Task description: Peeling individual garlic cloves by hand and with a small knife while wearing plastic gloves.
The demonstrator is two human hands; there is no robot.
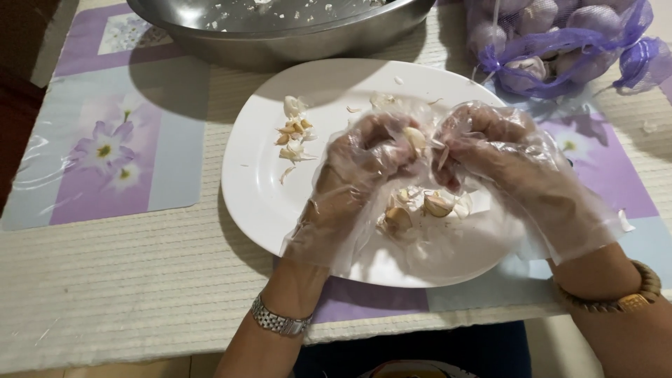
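Note:
Both my hands wear loose clear plastic gloves and meet over a white plate (259, 182). My left hand (357, 175) pinches a pale garlic clove (415, 137) at its fingertips. My right hand (504, 157) touches the same clove from the right, fingers curled on its skin. Under my hands, two unpeeled cloves (420, 210) lie on the plate. A small heap of garlic skins and root ends (294, 133) sits on the plate's left part.
A big steel bowl (280, 28) with bits of garlic stands behind the plate. A purple net bag of garlic bulbs (553, 42) lies at the back right. Flowered purple placemats (105, 140) cover a ribbed white tablecloth (140, 280).

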